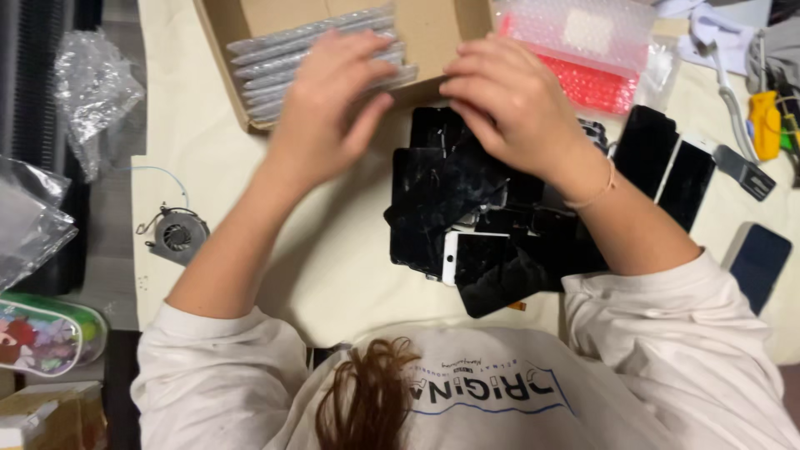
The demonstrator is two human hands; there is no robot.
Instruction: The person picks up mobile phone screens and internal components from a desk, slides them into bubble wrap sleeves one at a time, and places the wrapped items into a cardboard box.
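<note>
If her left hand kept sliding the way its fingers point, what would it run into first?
Likely the wrapped panels stacked in the cardboard box; the left hand already seems to lie over them, though contact is unclear.

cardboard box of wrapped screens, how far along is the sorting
Looks done: a row of wrapped panels already stands in the cardboard box. In hand: the left hand rests on that row, and the right hand sits at the box's front edge, above the pile of loose black screens. Left: that pile is still large, and two more screens lie beside it.

A cream-covered table [333, 275] carries a cardboard box [433, 33], black screens [467, 217] and a fan [177, 236].
</note>
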